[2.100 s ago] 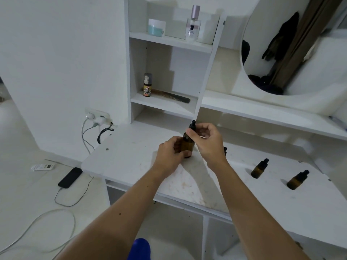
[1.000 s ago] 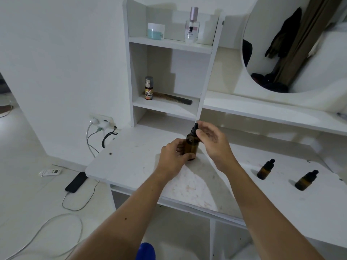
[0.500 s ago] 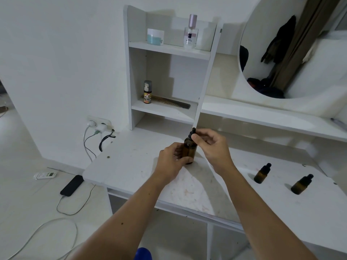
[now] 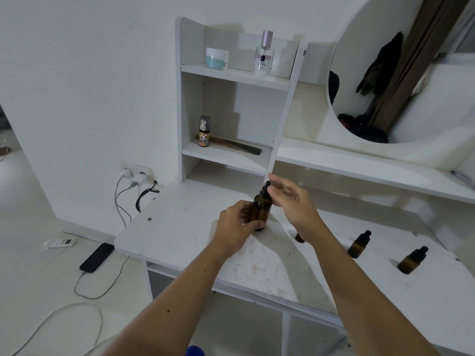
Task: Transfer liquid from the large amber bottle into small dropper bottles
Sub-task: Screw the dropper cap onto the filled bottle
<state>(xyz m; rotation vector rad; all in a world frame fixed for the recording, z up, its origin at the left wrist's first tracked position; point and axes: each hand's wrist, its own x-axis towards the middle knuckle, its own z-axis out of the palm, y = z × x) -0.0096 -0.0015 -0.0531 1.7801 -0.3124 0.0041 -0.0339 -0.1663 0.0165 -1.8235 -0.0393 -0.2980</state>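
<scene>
A white desk (image 4: 180,227) stands against a white wall, with an open shelf unit (image 4: 185,98) at its back and a round mirror (image 4: 401,73) to the right of that. On the floor to the left lie a black phone (image 4: 97,257) on a cable and a small white remote (image 4: 59,243); chargers sit in a wall socket (image 4: 136,173) beside the desk's corner.

The left hand (image 4: 235,228) grips the big bottle (image 4: 262,209), fingers curled round its amber body from the left side, with the thumb across the lower front. The bottle stands upright on the desk, near the middle, just in front of the shelf unit's right post. The right hand (image 4: 290,201) is at the bottle's black dropper cap (image 4: 265,189) from the right: its fingers are loosely spread and fairly straight, the fingertips at the cap. Whether they actually pinch the cap I cannot tell.

Two small bottles stand on the desk well to the right of the hands, one (image 4: 359,244) nearer and one (image 4: 412,260) farther right, both capped. The base of a third (image 4: 299,238) shows just beside the right wrist, mostly hidden by it.

On the shelves are a perfume bottle (image 4: 264,55), a pale jar (image 4: 216,58), a small spray bottle (image 4: 204,131) and a comb (image 4: 236,145).
</scene>
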